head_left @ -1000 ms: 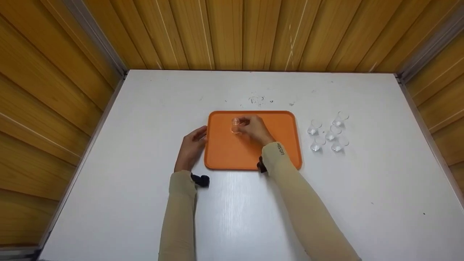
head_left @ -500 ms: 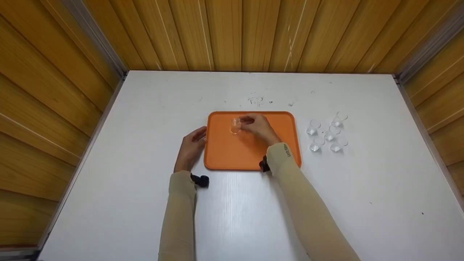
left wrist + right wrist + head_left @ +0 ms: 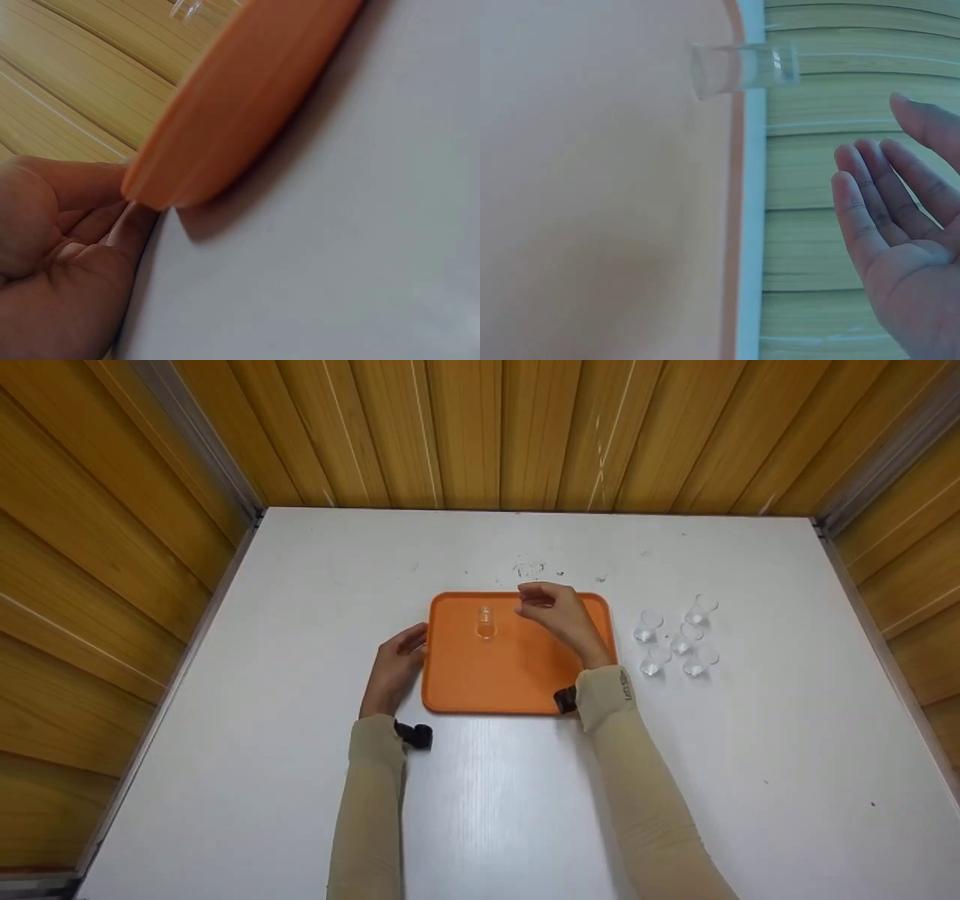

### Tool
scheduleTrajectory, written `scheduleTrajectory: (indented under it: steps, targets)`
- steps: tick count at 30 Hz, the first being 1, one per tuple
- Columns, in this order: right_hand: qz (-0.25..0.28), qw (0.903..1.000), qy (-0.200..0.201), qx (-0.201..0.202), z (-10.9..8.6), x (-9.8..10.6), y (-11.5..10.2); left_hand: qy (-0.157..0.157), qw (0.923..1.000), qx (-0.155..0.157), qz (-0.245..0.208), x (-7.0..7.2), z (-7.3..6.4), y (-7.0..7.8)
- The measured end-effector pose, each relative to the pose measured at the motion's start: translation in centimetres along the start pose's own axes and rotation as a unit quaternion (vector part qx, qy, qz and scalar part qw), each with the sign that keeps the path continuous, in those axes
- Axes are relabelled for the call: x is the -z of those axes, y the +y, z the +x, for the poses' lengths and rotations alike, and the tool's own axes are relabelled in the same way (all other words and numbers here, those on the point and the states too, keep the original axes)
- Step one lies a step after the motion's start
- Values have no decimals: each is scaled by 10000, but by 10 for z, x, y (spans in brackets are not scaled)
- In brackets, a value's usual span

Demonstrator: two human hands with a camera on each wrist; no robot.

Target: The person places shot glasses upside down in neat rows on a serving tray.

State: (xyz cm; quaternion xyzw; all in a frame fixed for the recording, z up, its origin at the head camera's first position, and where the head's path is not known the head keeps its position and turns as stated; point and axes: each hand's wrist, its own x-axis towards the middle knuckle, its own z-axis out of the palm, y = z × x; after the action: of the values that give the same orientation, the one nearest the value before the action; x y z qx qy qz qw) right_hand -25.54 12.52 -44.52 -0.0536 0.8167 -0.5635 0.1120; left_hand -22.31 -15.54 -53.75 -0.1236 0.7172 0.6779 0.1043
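Observation:
A small clear shot glass (image 3: 485,624) stands on the orange tray (image 3: 517,690). Its wider end is down on the tray and its narrow end up, as the right wrist view also shows for the shot glass (image 3: 742,69). To the right of it, over the tray, my right hand (image 3: 559,615) is held apart from the glass, fingers loosely bent with nothing between them. My left hand (image 3: 394,671) rests at the tray's left edge. In the left wrist view, its fingertips touch the rim of the tray (image 3: 247,97) at the side.
Right of the tray, several more clear shot glasses (image 3: 697,664) stand in a loose cluster with their wide rims up. The white table (image 3: 480,802) is bounded by yellow wood-look panels (image 3: 465,435) at the back and sides.
My right hand has let go of the shot glass and moved away to the right. The glass stays on the tray, and my left hand has not moved.

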Motion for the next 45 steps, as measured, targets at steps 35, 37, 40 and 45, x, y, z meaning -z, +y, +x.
scheduleTrajectory:
  steps: [35,37,40,45]
  targets:
    - [-501,9676,2375,694,-104,109,34,-54,9999,-99,68,-1,-3,1]
    - [-523,9640,2526,650,-108,115,39,-50,9999,-104,100,-1,-3,2]
    - [-550,9605,2678,530,-112,122,47,-10,9999,-81,150,-1,-4,2]
    - [-507,9582,2798,305,-117,129,56,0,9999,-68,138,0,-4,2]
